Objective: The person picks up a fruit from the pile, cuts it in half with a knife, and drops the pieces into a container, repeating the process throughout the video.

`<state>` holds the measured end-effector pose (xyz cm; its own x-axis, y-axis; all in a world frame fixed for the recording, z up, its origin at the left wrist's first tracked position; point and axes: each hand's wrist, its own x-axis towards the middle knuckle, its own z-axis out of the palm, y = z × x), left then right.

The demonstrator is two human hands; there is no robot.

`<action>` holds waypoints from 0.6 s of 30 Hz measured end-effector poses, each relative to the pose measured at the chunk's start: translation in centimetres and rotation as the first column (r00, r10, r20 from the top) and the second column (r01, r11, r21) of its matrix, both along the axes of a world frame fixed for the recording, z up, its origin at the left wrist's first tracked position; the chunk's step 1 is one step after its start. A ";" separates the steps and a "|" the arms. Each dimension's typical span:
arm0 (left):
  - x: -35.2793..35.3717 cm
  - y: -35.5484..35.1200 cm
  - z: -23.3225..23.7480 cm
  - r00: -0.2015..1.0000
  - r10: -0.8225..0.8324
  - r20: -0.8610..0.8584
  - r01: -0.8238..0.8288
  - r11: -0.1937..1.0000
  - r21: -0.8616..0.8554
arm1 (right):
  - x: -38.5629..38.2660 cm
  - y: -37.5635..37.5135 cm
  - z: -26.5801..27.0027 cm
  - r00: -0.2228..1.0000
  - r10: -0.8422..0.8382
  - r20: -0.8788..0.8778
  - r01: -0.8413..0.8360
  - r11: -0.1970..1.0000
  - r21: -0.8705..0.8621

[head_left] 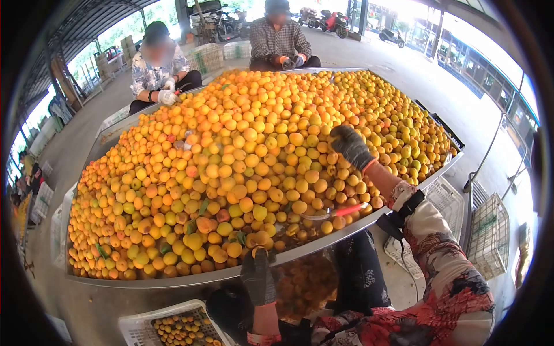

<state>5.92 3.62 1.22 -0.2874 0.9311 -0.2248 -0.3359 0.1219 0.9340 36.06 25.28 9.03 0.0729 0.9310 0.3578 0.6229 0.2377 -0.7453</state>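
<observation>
We see apricots heaped across mid-frame in a metal-rimmed tray; at lower centre our left hand pinches 1 apricot. Right of centre, our right hand touches others, its grip unclear; below lies a red-handled knife, and 2 people sit at top

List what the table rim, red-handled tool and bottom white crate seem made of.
Table rim: probably bare metal, dull grey shine.
Red-handled tool: likely smooth plastic handle, evenly red; curved end perhaps metal, pale gleam.
White crate: likely matt plastic, moulded-looking slotted wall.
</observation>
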 end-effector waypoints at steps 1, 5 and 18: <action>0.0 -0.1 0.2 1.000 0.002 0.014 -0.002 1.000 -0.001 | 1.9 0.6 1.0 0.959 0.008 -0.284 -0.054 0.986 -0.155; 0.0 0.3 -0.4 0.999 0.022 0.040 -0.022 1.000 0.003 | 0.7 1.3 3.5 0.952 0.033 0.305 0.078 0.935 -0.346; -0.5 -0.3 0.5 0.999 -0.035 -0.016 0.033 0.995 -0.098 | -1.4 3.8 3.3 0.502 0.258 0.825 0.234 0.878 -0.417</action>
